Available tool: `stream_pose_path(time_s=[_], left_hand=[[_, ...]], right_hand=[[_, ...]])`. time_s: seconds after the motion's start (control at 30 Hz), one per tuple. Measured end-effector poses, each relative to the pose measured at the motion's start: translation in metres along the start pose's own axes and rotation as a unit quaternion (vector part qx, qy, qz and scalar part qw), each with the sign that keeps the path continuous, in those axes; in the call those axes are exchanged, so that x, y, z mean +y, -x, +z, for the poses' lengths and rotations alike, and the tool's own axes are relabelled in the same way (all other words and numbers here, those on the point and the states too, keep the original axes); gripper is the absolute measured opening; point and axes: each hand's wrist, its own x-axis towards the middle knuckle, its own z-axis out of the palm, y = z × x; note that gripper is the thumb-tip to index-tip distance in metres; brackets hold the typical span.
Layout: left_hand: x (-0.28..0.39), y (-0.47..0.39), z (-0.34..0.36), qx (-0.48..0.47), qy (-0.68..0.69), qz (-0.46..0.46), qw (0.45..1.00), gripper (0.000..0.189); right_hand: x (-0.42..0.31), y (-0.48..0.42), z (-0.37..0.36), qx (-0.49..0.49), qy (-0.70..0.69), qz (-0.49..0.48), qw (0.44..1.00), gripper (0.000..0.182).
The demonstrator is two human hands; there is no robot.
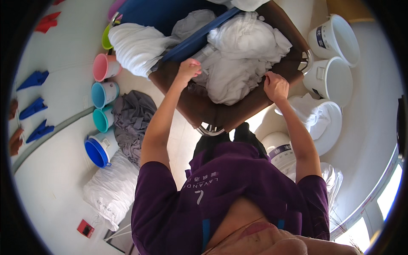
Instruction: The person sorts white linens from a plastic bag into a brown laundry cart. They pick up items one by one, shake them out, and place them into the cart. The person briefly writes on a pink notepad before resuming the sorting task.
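In front of me stands a laundry cart with brown fabric sides and a metal frame. A heap of crumpled white linen fills its near compartment. My left hand is over the cart's left side, fingers curled beside the heap; whether it holds anything is unclear. My right hand is closed by the right brown side, next to the linen's edge, and its fingertips are partly hidden. A blue divider crosses the cart. Bunched white cloth hangs over the left corner.
Left of the cart are a pink bucket, several blue or green buckets, heaped grey cloth and a stuffed white bag. White bins line the right wall, one holding white cloth. Blue gloves hang on the left wall.
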Motion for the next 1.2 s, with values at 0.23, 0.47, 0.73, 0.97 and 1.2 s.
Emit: stream_pose_path(time_s=[0.23, 0.47, 0.73, 0.97, 1.2], left_hand=[[-0.004, -0.108, 0.109, 0.111, -0.227, 0.199, 0.947, 0.054], [0.057, -0.14, 0.164, 0.186, -0.383, 0.112, 0.898, 0.075], [0.061, -0.027, 0.121, 0.001, -0.116, 0.172, 0.978, 0.028], [0.057, 0.148, 0.114, -0.214, 0.207, 0.09, 0.951, 0.032], [0.074, 0.179, 0.086, -0.077, 0.045, 0.095, 0.991, 0.04]], right_hand=[[-0.003, -0.003, -0.005, 0.022, -0.005, 0.017, 1.0, 0.009], [0.0, -0.002, -0.008, 0.027, 0.012, 0.032, 0.999, 0.011], [0.002, -0.007, -0.005, 0.046, 0.001, 0.013, 0.999, 0.013], [-0.011, -0.009, -0.022, 0.041, -0.015, 0.033, 0.999, 0.051], [0.001, -0.01, -0.008, -0.02, 0.044, -0.007, 0.999, 0.024]])
